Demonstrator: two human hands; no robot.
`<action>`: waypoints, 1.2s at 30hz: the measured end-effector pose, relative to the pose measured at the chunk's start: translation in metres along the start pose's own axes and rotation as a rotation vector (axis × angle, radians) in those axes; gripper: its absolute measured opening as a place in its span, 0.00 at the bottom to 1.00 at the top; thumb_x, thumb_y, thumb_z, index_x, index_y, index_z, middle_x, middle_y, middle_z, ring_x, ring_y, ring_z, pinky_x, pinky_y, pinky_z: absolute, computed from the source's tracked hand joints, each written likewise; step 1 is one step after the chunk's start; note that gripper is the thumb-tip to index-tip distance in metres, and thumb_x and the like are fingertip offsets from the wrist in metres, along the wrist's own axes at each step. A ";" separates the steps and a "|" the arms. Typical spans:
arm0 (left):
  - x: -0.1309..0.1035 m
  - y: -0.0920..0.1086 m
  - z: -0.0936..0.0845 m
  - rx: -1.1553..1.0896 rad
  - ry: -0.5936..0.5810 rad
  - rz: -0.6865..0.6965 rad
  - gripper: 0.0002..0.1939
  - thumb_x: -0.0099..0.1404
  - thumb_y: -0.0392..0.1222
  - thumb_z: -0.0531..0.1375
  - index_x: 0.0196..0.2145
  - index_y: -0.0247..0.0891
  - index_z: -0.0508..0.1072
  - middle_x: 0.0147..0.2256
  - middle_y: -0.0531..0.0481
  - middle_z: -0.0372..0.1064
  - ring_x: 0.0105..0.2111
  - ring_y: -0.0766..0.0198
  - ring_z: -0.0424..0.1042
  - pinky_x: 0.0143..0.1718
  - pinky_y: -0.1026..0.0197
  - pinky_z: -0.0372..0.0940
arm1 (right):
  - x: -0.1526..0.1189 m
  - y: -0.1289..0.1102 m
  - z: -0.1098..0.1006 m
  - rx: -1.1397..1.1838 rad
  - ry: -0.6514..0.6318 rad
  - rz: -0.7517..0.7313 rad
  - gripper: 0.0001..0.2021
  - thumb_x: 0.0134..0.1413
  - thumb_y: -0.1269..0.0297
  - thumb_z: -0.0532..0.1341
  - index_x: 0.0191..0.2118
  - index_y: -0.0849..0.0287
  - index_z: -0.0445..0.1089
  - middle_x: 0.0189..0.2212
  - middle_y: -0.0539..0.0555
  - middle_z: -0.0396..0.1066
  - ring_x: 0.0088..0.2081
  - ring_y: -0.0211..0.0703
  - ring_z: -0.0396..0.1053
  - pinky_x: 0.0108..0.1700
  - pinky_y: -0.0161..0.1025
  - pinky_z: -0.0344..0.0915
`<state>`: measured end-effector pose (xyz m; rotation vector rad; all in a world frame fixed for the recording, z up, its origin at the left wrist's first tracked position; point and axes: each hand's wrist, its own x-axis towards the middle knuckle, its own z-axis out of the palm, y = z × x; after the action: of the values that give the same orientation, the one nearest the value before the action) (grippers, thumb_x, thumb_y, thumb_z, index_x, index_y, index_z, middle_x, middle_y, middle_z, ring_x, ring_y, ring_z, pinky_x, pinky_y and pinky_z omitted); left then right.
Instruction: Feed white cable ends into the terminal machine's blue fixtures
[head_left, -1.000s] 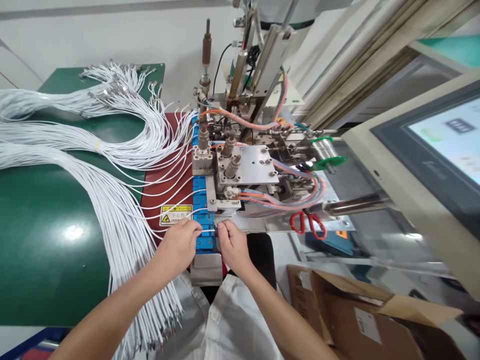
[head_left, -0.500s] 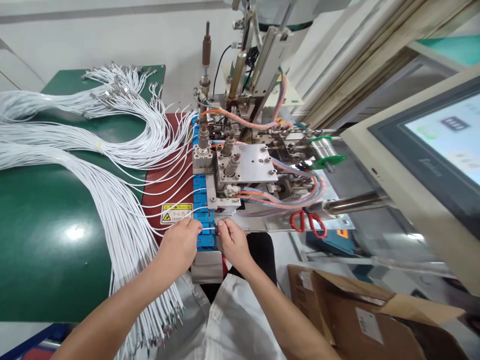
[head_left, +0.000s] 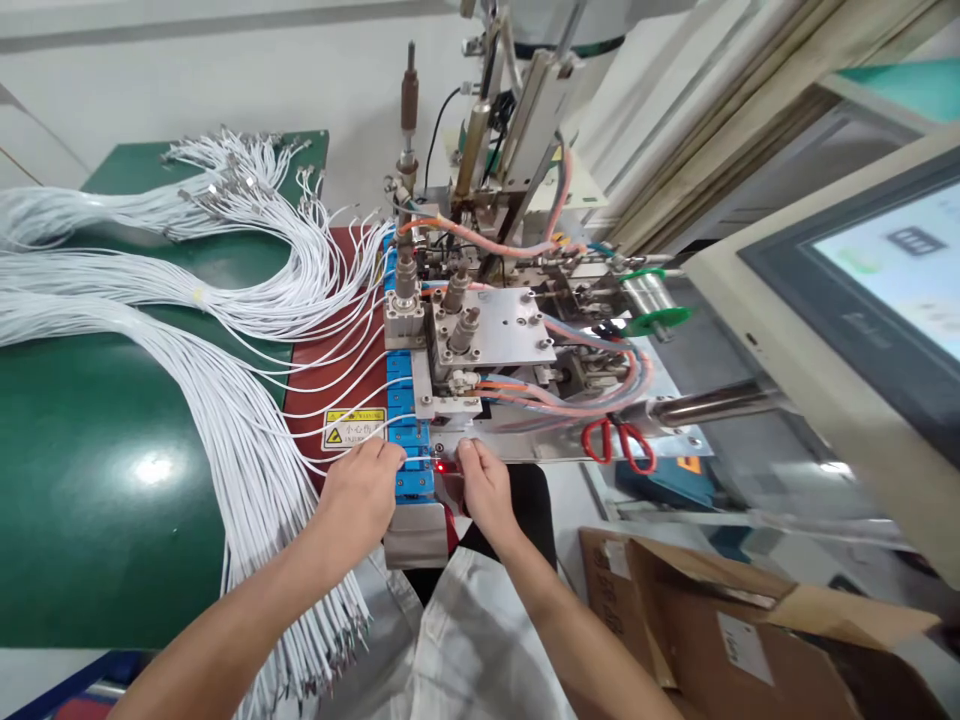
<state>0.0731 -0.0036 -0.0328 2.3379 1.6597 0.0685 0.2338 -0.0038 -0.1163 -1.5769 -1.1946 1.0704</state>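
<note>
My left hand (head_left: pixel 361 490) is closed in a pinch on a white cable (head_left: pixel 415 460), just left of the row of blue clamps (head_left: pixel 409 484). The cable lies across one clamp, its end pointing right. Beyond that end, a small red light (head_left: pixel 440 467) glows at the machine's edge. My right hand (head_left: pixel 487 492) is to the right of the light, thumb pressed against curled fingers and apart from the clamps. Whatever its fingers hold, if anything, is hidden. Other white cables run from further clamps toward a large bundle (head_left: pixel 202 400) on the left.
The machine (head_left: pixel 495 325) with its metal plates and air hoses stands just ahead. Red-handled scissors (head_left: pixel 637 450) lie at its right front. A solder-like wire spool (head_left: pixel 649 303) and a tilted screen (head_left: pixel 892 260) are further right. Below is a cardboard box (head_left: pixel 712 640); left, a green table (head_left: pixel 90 480).
My right hand has moved right, away from the cable's end and the blue clamps. The red light now shows where its fingers were. My left hand has stayed almost still.
</note>
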 end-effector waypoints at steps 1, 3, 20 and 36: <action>0.000 0.000 0.000 0.003 -0.006 0.005 0.11 0.64 0.32 0.48 0.37 0.36 0.69 0.34 0.46 0.67 0.36 0.58 0.67 0.40 0.56 0.63 | 0.000 -0.003 0.000 -0.024 -0.024 -0.017 0.19 0.57 0.53 0.47 0.19 0.56 0.51 0.16 0.44 0.50 0.21 0.35 0.51 0.24 0.32 0.51; 0.001 -0.001 -0.001 0.011 -0.017 0.021 0.12 0.64 0.31 0.47 0.39 0.37 0.69 0.34 0.47 0.67 0.36 0.59 0.67 0.39 0.57 0.63 | 0.001 -0.009 0.002 -0.102 -0.072 -0.066 0.18 0.57 0.53 0.47 0.20 0.57 0.53 0.16 0.45 0.53 0.22 0.36 0.54 0.25 0.32 0.51; 0.002 -0.001 0.003 0.230 -0.076 0.181 0.27 0.59 0.26 0.47 0.52 0.50 0.61 0.32 0.50 0.56 0.27 0.64 0.61 0.28 0.63 0.61 | -0.004 -0.016 0.016 0.035 -0.048 -0.046 0.19 0.57 0.53 0.47 0.19 0.57 0.50 0.16 0.44 0.50 0.20 0.34 0.50 0.23 0.33 0.49; -0.006 -0.009 -0.001 0.117 0.074 0.236 0.15 0.63 0.30 0.47 0.46 0.33 0.64 0.37 0.44 0.64 0.38 0.57 0.63 0.42 0.54 0.62 | 0.005 -0.019 0.006 -0.089 -0.036 -0.098 0.19 0.56 0.55 0.50 0.18 0.57 0.52 0.15 0.44 0.52 0.21 0.34 0.53 0.25 0.33 0.50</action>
<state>0.0628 -0.0065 -0.0335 2.6405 1.4480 0.1079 0.2245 0.0050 -0.0999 -1.5551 -1.3462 0.9986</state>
